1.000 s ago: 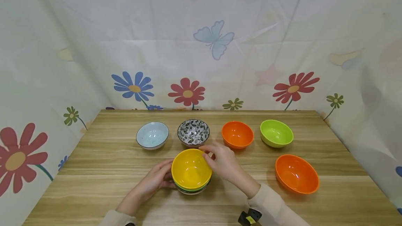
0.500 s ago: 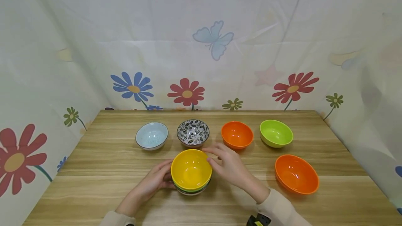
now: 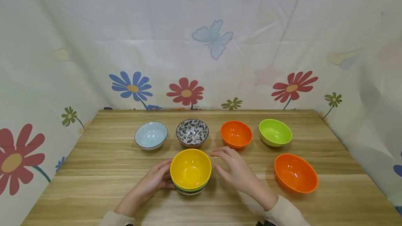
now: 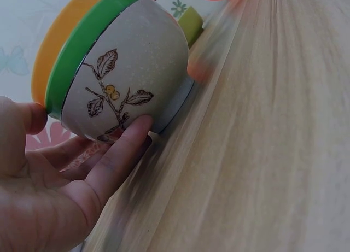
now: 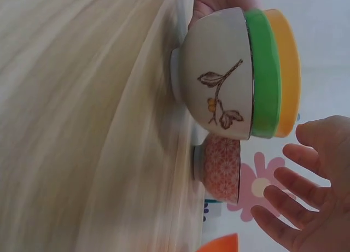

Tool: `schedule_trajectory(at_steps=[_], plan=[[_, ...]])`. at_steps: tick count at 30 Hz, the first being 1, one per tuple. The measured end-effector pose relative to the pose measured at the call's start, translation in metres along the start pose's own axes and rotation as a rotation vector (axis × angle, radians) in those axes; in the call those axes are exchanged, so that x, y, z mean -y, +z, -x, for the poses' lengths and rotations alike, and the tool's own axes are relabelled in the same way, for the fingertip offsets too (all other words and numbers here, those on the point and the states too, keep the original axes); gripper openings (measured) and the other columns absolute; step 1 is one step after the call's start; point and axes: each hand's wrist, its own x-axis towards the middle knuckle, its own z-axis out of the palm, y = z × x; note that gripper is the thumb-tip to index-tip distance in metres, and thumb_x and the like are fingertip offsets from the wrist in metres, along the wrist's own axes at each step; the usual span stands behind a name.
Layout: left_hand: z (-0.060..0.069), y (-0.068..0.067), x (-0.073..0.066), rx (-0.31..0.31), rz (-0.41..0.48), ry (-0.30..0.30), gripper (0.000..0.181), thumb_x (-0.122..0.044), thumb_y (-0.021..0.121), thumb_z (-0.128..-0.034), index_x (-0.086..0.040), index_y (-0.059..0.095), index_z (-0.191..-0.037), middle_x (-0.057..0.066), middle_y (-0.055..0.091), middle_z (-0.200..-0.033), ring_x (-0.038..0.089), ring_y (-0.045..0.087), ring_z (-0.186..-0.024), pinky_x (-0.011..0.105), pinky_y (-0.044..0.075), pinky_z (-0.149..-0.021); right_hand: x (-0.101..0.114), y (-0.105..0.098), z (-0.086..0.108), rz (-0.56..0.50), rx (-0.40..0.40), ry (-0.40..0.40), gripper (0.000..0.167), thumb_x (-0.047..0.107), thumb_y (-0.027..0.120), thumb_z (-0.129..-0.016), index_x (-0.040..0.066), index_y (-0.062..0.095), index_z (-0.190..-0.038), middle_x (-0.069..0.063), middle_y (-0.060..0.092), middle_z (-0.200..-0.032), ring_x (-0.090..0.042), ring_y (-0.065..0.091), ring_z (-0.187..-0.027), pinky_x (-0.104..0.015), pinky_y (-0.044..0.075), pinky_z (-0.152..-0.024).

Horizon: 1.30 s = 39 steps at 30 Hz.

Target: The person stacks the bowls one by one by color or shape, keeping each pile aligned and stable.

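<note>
The yellow bowl (image 3: 191, 170) looks smooth, glossy plastic to me, the sprig-painted bowl (image 4: 134, 66) glazed ceramic, the tabletop (image 3: 94, 170) satiny wood.

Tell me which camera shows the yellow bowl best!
The head view: it looks into the yellow bowl, showing its rim and inside. Both wrist views show only an outer band; the green bowl it sits in hides its bottom.

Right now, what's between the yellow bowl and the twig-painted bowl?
A green bowl: its band shows between the yellow bowl and the twig-painted bowl in both wrist views.
</note>
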Motion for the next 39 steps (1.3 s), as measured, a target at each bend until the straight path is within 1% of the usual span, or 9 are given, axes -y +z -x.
schedule_trajectory(at_steps=[14,21,27,30,32,33,35,37,39], plan=[[0.0,0.0,0.001,0.001,0.006,0.002,0.057,-0.036,0.042,-0.0968,0.002,0.034,-0.138,0.021,0.048,-0.131,0.022,0.06,-0.103,0.042,0.053,-0.081,-0.016,-0.015,0.027,0.118,-0.08,-0.019,0.035,0.005,0.077,-0.07,0.012,0.066,-0.103,-0.002,0.062,-0.102,-0.016,0.058,-0.095,-0.033,0.052,-0.079],[-0.001,-0.001,0.002,0.001,0.012,0.003,0.057,-0.036,0.041,-0.0973,0.003,0.034,-0.138,0.023,0.047,-0.132,0.023,0.059,-0.103,0.043,0.053,-0.081,-0.024,-0.03,0.043,0.205,-0.112,0.011,0.035,0.007,0.078,-0.069,0.014,0.067,-0.101,0.001,0.062,-0.101,-0.015,0.059,-0.092,-0.034,0.053,-0.075],[-0.001,-0.001,0.001,0.001,0.01,-0.004,0.057,-0.036,0.041,-0.0971,0.003,0.034,-0.138,0.022,0.048,-0.131,0.023,0.06,-0.103,0.042,0.053,-0.081,-0.034,-0.037,0.058,0.206,-0.167,-0.002,0.034,0.006,0.077,-0.068,0.014,0.068,-0.1,0.0,0.063,-0.103,-0.02,0.06,-0.094,-0.032,0.049,-0.078],[-0.001,-0.001,0.0,0.006,0.012,-0.007,0.057,-0.036,0.041,-0.097,0.002,0.034,-0.138,0.022,0.048,-0.132,0.023,0.06,-0.102,0.042,0.053,-0.081,-0.038,-0.041,0.064,0.182,-0.195,-0.007,0.025,0.012,0.073,-0.075,0.014,0.069,-0.1,-0.001,0.064,-0.102,-0.02,0.059,-0.093,-0.025,0.045,-0.082],[-0.001,-0.001,0.0,0.006,0.013,-0.007,0.056,-0.036,0.041,-0.0971,0.002,0.034,-0.139,0.022,0.048,-0.132,0.023,0.06,-0.102,0.042,0.053,-0.081,-0.041,-0.045,0.067,0.172,-0.211,-0.011,0.018,0.022,0.066,-0.084,0.012,0.069,-0.099,-0.002,0.064,-0.1,-0.02,0.059,-0.092,-0.018,0.043,-0.084],[-0.001,-0.001,0.0,0.006,0.013,-0.007,0.056,-0.035,0.041,-0.0971,0.002,0.033,-0.138,0.022,0.048,-0.131,0.023,0.06,-0.102,0.042,0.053,-0.081,-0.042,-0.048,0.068,0.168,-0.22,-0.015,0.021,0.028,0.061,-0.088,0.012,0.069,-0.098,-0.002,0.064,-0.1,-0.019,0.059,-0.092,-0.015,0.042,-0.085],[-0.001,-0.001,0.001,0.002,0.011,-0.007,0.056,-0.035,0.041,-0.0972,0.002,0.034,-0.138,0.022,0.048,-0.131,0.023,0.06,-0.102,0.042,0.053,-0.081,-0.045,-0.052,0.069,0.179,-0.234,-0.014,0.037,0.041,0.048,-0.093,0.011,0.069,-0.097,-0.001,0.064,-0.099,-0.018,0.058,-0.091,-0.013,0.041,-0.085],[-0.001,-0.001,0.001,0.001,0.011,-0.007,0.056,-0.035,0.041,-0.0973,0.002,0.034,-0.138,0.022,0.048,-0.131,0.023,0.06,-0.101,0.042,0.053,-0.081,-0.047,-0.057,0.071,0.21,-0.238,-0.007,0.047,0.047,0.039,-0.094,0.011,0.069,-0.096,-0.001,0.064,-0.098,-0.017,0.058,-0.09,-0.015,0.042,-0.082],[-0.001,-0.001,0.001,0.0,0.01,-0.006,0.057,-0.036,0.041,-0.0972,0.003,0.033,-0.138,0.023,0.048,-0.131,0.023,0.06,-0.101,0.042,0.053,-0.081,-0.049,-0.062,0.072,0.239,-0.239,-0.001,0.048,0.047,0.036,-0.095,0.012,0.069,-0.097,0.0,0.064,-0.098,-0.017,0.058,-0.09,-0.021,0.044,-0.078]])
